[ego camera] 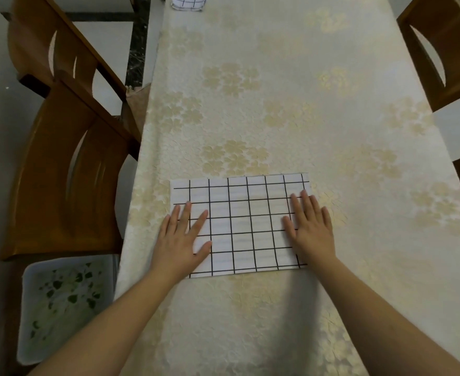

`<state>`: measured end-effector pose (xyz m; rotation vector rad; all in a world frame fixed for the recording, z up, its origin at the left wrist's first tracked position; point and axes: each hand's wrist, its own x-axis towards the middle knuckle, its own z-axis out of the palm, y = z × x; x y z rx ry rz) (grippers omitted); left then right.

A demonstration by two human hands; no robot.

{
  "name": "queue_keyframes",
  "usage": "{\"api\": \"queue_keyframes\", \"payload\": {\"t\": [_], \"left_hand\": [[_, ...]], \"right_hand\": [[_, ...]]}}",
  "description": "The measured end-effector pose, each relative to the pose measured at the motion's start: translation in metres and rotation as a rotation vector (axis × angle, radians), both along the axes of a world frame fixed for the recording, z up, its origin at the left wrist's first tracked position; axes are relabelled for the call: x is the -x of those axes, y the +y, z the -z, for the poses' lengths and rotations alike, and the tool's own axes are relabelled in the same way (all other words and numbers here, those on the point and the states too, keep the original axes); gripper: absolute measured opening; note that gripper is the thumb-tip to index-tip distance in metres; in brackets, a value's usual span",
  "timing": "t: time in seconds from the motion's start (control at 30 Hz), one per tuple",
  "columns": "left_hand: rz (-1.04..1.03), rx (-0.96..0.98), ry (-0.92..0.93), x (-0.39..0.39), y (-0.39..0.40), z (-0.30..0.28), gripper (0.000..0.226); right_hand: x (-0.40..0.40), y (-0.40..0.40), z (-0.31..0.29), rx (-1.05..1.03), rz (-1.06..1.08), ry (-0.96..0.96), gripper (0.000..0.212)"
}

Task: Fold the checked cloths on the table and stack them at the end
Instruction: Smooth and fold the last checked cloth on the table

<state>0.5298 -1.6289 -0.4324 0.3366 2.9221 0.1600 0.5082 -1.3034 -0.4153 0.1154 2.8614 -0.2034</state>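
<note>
Pressing spread fingers (188, 213) of both hands flat, the person smooths the cloth (241, 226) before folding toward twelve o'clock.

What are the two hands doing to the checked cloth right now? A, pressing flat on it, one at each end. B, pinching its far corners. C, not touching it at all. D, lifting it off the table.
A: the left hand and right hand lie with straight fingers on the checked cloth, which is flat on the table.

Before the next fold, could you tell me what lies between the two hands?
In the head view, only the flat checked cloth lies between the left hand and right hand; both press on it.
</note>
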Motion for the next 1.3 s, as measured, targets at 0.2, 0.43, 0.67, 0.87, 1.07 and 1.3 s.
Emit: {"api": "queue_keyframes", "payload": {"t": [0.2,0.43,0.67,0.87,1.07,1.3], "left_hand": [[0.011,0.019,0.001,0.000,0.001,0.000,0.074],[-0.020,-0.054,-0.015,0.005,0.003,-0.013,0.071],[0.164,-0.201,-0.003,0.057,0.021,-0.035,0.049],[0.234,-0.078,-0.148,0.113,0.053,-0.051,0.048],[-0.081,-0.131,-0.208,0.143,0.080,-0.056,0.038],[-0.101,-0.113,-0.284,0.162,0.104,-0.061,0.021]], "right_hand": [[0.004,0.005,-0.002,-0.020,-0.026,-0.049,0.072],[-0.027,-0.024,-0.014,0.119,-0.044,0.262,0.058],[-0.075,-0.053,-0.019,0.293,-0.082,0.322,0.028],[-0.102,-0.073,-0.016,0.277,-0.247,0.350,0.038],[-0.102,-0.088,-0.011,0.151,-0.319,0.408,0.039],[-0.093,-0.089,-0.007,0.060,-0.281,0.468,0.028]]}}
